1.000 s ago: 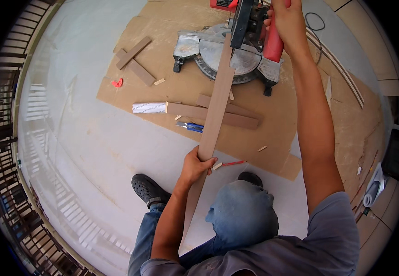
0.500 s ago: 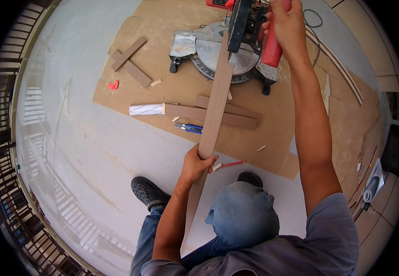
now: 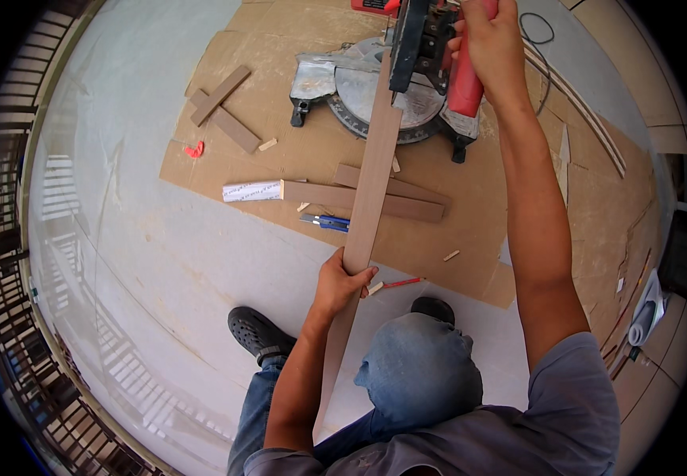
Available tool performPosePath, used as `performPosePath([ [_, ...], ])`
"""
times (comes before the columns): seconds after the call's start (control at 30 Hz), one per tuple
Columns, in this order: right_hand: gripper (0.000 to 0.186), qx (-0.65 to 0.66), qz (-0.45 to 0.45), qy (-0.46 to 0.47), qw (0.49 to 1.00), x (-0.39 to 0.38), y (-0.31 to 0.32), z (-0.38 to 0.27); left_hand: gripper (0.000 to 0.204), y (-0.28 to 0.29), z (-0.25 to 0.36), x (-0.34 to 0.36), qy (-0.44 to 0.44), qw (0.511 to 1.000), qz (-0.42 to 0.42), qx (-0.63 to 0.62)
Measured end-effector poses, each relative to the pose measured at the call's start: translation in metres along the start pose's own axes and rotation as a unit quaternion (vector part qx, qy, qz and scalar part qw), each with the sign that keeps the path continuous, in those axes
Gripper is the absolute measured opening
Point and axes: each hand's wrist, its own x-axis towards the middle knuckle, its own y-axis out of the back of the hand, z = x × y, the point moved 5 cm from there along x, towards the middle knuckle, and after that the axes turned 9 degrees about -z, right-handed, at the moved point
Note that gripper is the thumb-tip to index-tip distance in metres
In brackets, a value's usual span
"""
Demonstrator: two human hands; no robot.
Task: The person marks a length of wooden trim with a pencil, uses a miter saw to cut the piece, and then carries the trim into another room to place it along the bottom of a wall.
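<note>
My left hand (image 3: 338, 284) is closed around a long brown wooden board (image 3: 371, 186), thumb on its top face. The board slants from beside my left arm up to the round table of a mitre saw (image 3: 347, 91), its far end lying beneath the dark saw head (image 3: 413, 55). High at the upper right, my right hand (image 3: 492, 44) is wrapped round the red handle (image 3: 466, 83) of that saw. The blade itself is mostly hidden by the saw head. Beneath the board lie short brown offcuts (image 3: 407, 206) and a blue utility knife (image 3: 329, 222).
Cardboard (image 3: 264, 91) covers the floor under the saw. Two crossed wood pieces (image 3: 220, 99) and a red scrap (image 3: 193, 149) lie left. A red pencil (image 3: 403, 282) lies near my knee. Long thin strips (image 3: 585, 115) and a looped cable (image 3: 548, 47) are at right.
Hardly anything differs: the view has shifted very slightly. Both hands keep their hold, and the board and saw head stay in nearly the same place.
</note>
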Motion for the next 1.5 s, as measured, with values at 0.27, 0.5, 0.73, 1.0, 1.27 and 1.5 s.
performPosePath([
  [0.27, 0.029, 0.004, -0.003, -0.007, 1.000, -0.004, -0.001, -0.001, 0.028, -0.001, 0.003, -0.001, 0.008, 1.000, 0.011, 0.019],
  [0.5, 0.029, -0.010, 0.004, -0.019, 1.000, -0.005, -0.001, 0.000, 0.028, 0.001, 0.001, -0.001, -0.003, 0.999, 0.022, 0.037],
  [0.73, 0.040, -0.013, 0.000, -0.002, 1.000, -0.007, 0.000, -0.001, 0.033, 0.008, -0.002, 0.003, 0.000, 0.998, 0.031, 0.054],
  [1.0, 0.046, 0.000, -0.021, 0.017, 1.000, 0.000, 0.000, 0.005, 0.035, 0.005, 0.001, 0.001, 0.027, 0.997, 0.037, 0.062],
  [1.27, 0.046, -0.014, -0.016, 0.014, 1.000, -0.003, 0.002, 0.007, 0.038, 0.005, -0.005, 0.006, 0.028, 0.998, 0.030, 0.054],
  [1.5, 0.043, -0.005, -0.012, 0.015, 1.000, -0.006, 0.000, 0.006, 0.035, 0.005, -0.006, 0.012, -0.004, 0.999, 0.026, 0.042],
])
